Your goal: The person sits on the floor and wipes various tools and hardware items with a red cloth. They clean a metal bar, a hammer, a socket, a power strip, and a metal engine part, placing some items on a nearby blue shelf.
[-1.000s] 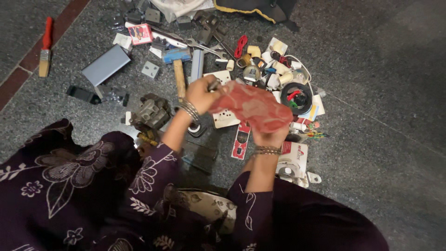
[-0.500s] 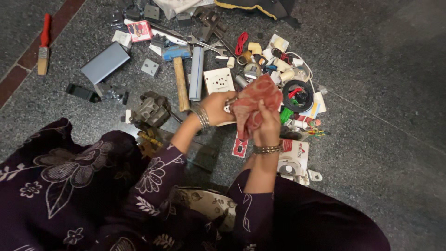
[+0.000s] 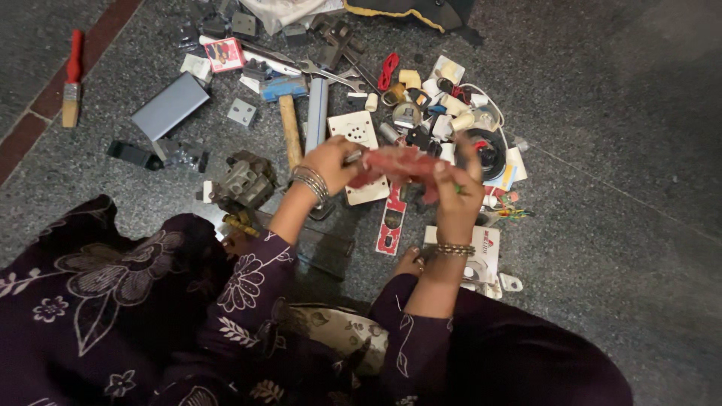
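Note:
Both my hands hold a crumpled red cloth [image 3: 397,165] above the floor. My left hand [image 3: 331,162] grips its left end, with a small grey metal piece poking out between the fingers. My right hand [image 3: 459,192] clasps the cloth's right end, fingers curled over it. Under the cloth lies a white socket plate [image 3: 359,135], and just below it a flat red and white packet [image 3: 391,222]. Bangles sit on both wrists.
A hammer with a wooden handle [image 3: 289,134] and a grey metal bar [image 3: 317,114] lie beyond my left hand. A heap of small electrical parts [image 3: 444,105] fills the upper right. A grey box [image 3: 170,106], a metal motor part [image 3: 242,183] and a red-handled brush [image 3: 71,79] lie left.
The red cloth was spread wide between my hands, then bunched up. It is now stretched into a narrow roll held at both ends.

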